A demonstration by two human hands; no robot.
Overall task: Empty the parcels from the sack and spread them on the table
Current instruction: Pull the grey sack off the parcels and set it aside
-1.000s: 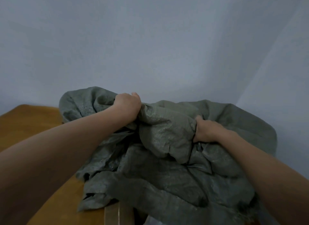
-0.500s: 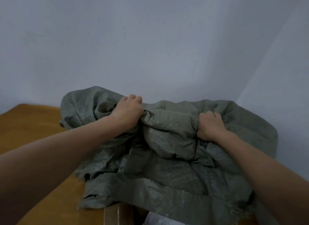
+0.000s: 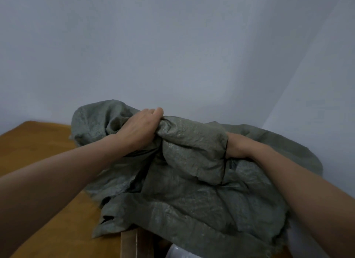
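A crumpled grey-green woven sack [image 3: 192,196] lies heaped on the wooden table [image 3: 38,148], its mouth toward me at the bottom edge. My left hand [image 3: 140,129] grips a bunched fold at the sack's upper left. My right hand [image 3: 238,148] is closed on a fold at the upper right, its fingers tucked into the fabric. From under the sack's lower edge a brown cardboard parcel [image 3: 128,244] and a white plastic parcel [image 3: 178,253] stick out. Whatever else is inside stays hidden.
Plain pale walls rise behind the table and meet in a corner at the right. Bare orange-brown tabletop shows to the left of the sack. Another pale plastic piece [image 3: 299,242] shows at the sack's lower right edge.
Both hands have shifted their grip a little higher and farther back on the sack's folds. The fabric between them has bunched up more. The parcels at the bottom edge show slightly more.
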